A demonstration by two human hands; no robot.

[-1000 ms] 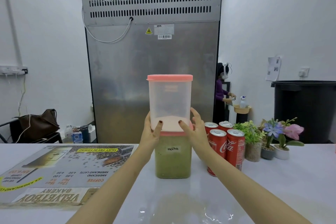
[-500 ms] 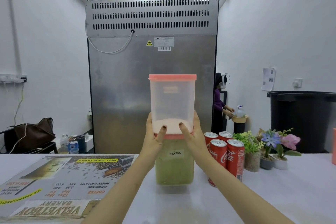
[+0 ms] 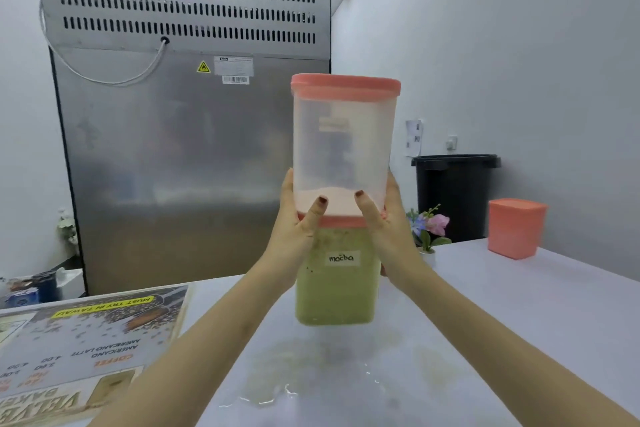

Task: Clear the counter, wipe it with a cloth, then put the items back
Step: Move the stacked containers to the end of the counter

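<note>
The clear container [image 3: 341,142], stacked on the mocha container [image 3: 334,291], is held by left hand [image 3: 294,236] and right hand [image 3: 388,229]

Green mocha container [image 3: 334,291], seemingly pink box [image 3: 516,229].

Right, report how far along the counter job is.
Done: little visibly; the counter shows wet glints, no cloth in view. In hand: left hand and right hand grip the stacked containers. Left: menu mat, flowers and coral box sit on it.
</note>
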